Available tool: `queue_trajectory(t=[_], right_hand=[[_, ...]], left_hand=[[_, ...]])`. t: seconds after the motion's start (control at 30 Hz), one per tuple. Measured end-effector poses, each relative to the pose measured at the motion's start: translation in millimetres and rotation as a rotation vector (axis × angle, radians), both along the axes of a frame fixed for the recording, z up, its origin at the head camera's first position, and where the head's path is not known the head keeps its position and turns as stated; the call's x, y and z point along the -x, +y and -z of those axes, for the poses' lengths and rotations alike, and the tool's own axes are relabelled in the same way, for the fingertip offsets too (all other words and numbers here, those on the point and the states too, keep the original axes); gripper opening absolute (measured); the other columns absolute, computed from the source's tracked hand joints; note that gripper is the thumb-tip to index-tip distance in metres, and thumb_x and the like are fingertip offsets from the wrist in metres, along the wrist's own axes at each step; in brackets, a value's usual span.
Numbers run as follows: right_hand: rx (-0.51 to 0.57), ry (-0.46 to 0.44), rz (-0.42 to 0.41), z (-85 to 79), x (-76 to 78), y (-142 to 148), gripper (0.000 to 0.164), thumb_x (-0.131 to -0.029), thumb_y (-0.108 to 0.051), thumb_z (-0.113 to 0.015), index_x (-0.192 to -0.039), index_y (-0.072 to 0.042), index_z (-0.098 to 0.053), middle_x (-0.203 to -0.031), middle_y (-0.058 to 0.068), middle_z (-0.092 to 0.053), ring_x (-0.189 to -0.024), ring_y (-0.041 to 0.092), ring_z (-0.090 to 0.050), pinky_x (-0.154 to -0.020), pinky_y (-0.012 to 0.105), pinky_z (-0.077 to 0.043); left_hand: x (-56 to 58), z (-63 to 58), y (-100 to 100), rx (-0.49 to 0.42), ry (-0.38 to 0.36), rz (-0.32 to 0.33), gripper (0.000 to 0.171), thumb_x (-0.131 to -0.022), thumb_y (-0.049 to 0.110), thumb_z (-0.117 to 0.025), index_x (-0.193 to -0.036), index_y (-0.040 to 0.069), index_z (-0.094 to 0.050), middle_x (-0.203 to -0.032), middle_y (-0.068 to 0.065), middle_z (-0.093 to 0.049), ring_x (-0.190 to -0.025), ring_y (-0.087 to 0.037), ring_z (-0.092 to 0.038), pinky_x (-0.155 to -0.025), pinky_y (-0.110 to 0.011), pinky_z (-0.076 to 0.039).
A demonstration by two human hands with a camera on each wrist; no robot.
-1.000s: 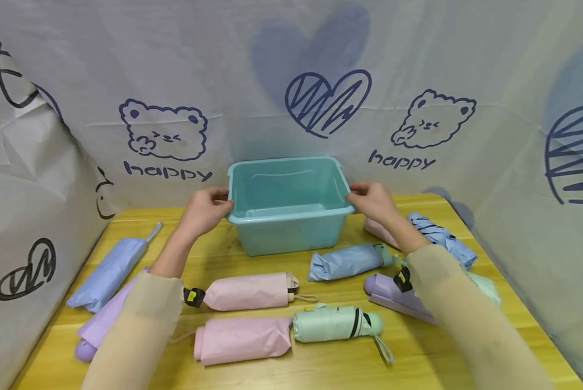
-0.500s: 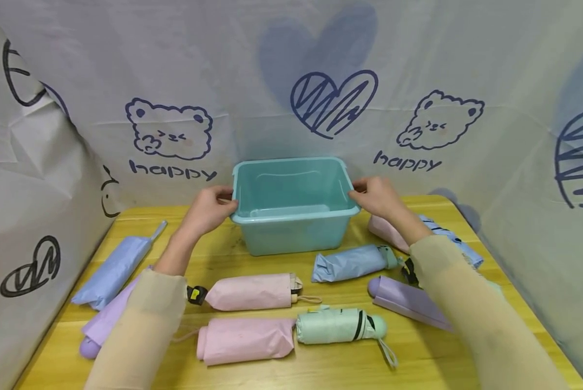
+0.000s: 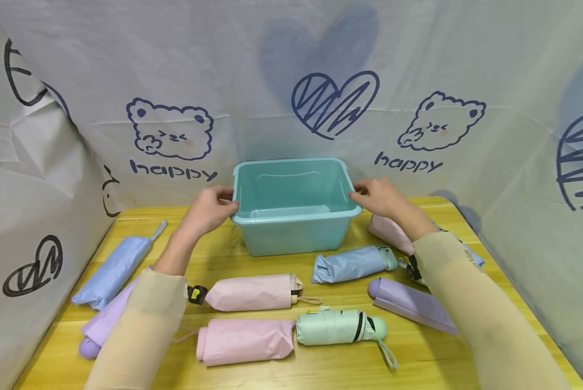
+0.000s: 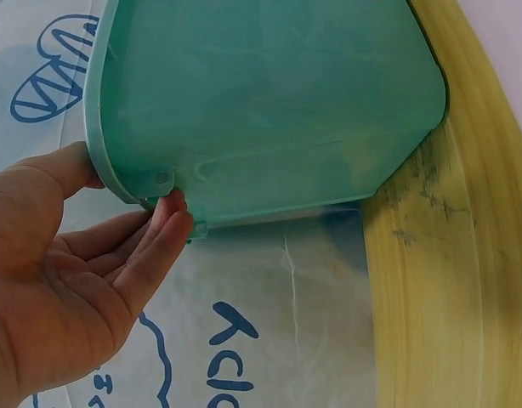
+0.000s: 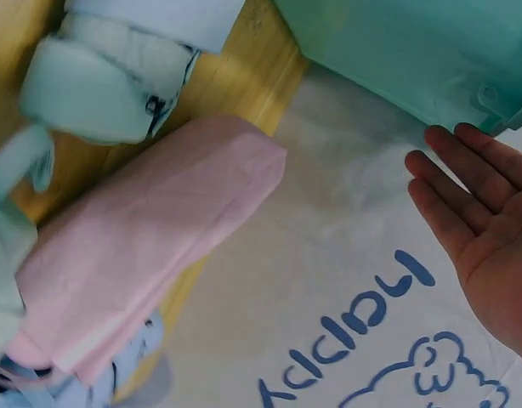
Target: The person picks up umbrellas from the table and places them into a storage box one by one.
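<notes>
Bench [image 3: 340,374], near side: pink umbrella [image 3: 244,341], mint umbrella [image 3: 332,327], nearly end to end. Farther: blue umbrella [image 3: 349,264], just in front of teal bin [image 3: 296,236]. Bin upright between left hand [image 3: 207,208] and right hand [image 3: 381,197], long axis left-right; neither clearly nearer. Both narrow, pinching rim at opposite ends; right thumb hidden in wrist view. Behind: printed cloth [image 3: 252,65].

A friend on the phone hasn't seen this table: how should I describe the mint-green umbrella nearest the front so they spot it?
Find the turquoise plastic bin at the back of the wooden table. Come forward to the frontmost pink umbrella; the mint-green umbrella lies by its right end. Unlike the pink one, it shows a black band and round green knob.
</notes>
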State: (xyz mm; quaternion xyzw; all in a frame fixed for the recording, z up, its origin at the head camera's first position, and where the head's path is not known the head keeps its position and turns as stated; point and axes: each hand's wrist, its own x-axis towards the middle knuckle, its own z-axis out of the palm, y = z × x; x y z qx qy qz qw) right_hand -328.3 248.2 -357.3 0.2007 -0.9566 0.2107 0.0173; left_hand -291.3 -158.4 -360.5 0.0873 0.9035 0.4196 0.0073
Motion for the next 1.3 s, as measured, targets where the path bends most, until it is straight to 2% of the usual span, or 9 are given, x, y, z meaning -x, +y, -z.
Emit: queue_trajectory(t=[0.1,0.33,0.63,0.77,0.93,1.1,1.3], right_hand=[[-0.037,0.020,-0.001,-0.6,0.0,-2.4,0.042,-0.101,-0.030,-0.055,-0.121,0.004,-0.071,-0.108,0.019,-0.075,-0.100,0.035,-0.071,-0.090,0.049,-0.056],[-0.050,-0.009,0.036,-0.2,-0.9,-5.1,0.041,-0.101,-0.030,-0.052,-0.121,0.002,-0.070,-0.110,0.019,-0.074,-0.101,0.033,-0.069,-0.091,0.049,-0.055],[-0.024,-0.016,0.043,1.2,-0.1,-6.5,0.043,-0.101,-0.030,-0.052,-0.124,0.002,-0.069,-0.113,0.019,-0.074,-0.104,0.034,-0.068,-0.093,0.049,-0.055],[-0.021,-0.024,0.046,2.1,0.0,-5.8,0.045,-0.101,-0.030,-0.052,-0.127,0.003,-0.067,-0.115,0.021,-0.073,-0.107,0.036,-0.067,-0.094,0.051,-0.054],[-0.024,-0.033,0.052,2.7,0.3,-5.2,0.047,-0.102,-0.031,-0.051,-0.130,0.003,-0.066,-0.117,0.021,-0.072,-0.108,0.036,-0.067,-0.095,0.052,-0.054],[-0.030,-0.032,0.046,2.5,-0.5,-4.1,0.047,-0.103,-0.031,-0.050,-0.131,0.004,-0.065,-0.118,0.022,-0.072,-0.109,0.037,-0.067,-0.096,0.052,-0.053],[-0.034,-0.020,0.041,2.7,-2.2,-3.9,0.047,-0.102,-0.029,-0.050,-0.132,0.004,-0.064,-0.118,0.022,-0.071,-0.108,0.037,-0.066,-0.097,0.053,-0.052]], left_hand=[[-0.6,0.8,-1.7,0.007,-0.001,-0.002,0.049,-0.099,0.017,-0.063,-0.142,-0.005,-0.055,-0.134,-0.023,-0.064,-0.119,-0.039,-0.065,-0.090,-0.048,-0.059],[-2.8,6.3,-7.6,0.041,0.025,-0.011,0.050,-0.102,0.026,-0.060,-0.145,0.000,-0.054,-0.137,-0.019,-0.063,-0.119,-0.036,-0.065,-0.090,-0.048,-0.059],[-14.8,9.5,-18.4,0.078,0.172,-0.073,0.050,-0.106,0.033,-0.054,-0.146,0.002,-0.054,-0.138,-0.018,-0.060,-0.122,-0.038,-0.060,-0.093,-0.053,-0.055],[-25.2,11.2,-29.0,0.088,0.227,-0.106,0.049,-0.106,0.032,-0.054,-0.145,0.001,-0.055,-0.138,-0.019,-0.060,-0.121,-0.037,-0.060,-0.097,-0.055,-0.052],[-44.4,12.8,-45.7,0.149,0.276,-0.189,0.048,-0.106,0.031,-0.054,-0.145,0.004,-0.055,-0.136,-0.016,-0.062,-0.121,-0.037,-0.059,-0.096,-0.057,-0.048],[-64.8,17.8,-67.2,0.213,0.294,-0.265,0.048,-0.106,0.032,-0.053,-0.145,0.005,-0.055,-0.138,-0.015,-0.061,-0.121,-0.037,-0.059,-0.089,-0.058,-0.049],[-86.3,29.7,-99.7,0.279,0.276,-0.339,0.049,-0.106,0.033,-0.052,-0.145,0.002,-0.055,-0.138,-0.018,-0.060,-0.120,-0.040,-0.059,-0.086,-0.061,-0.048]])
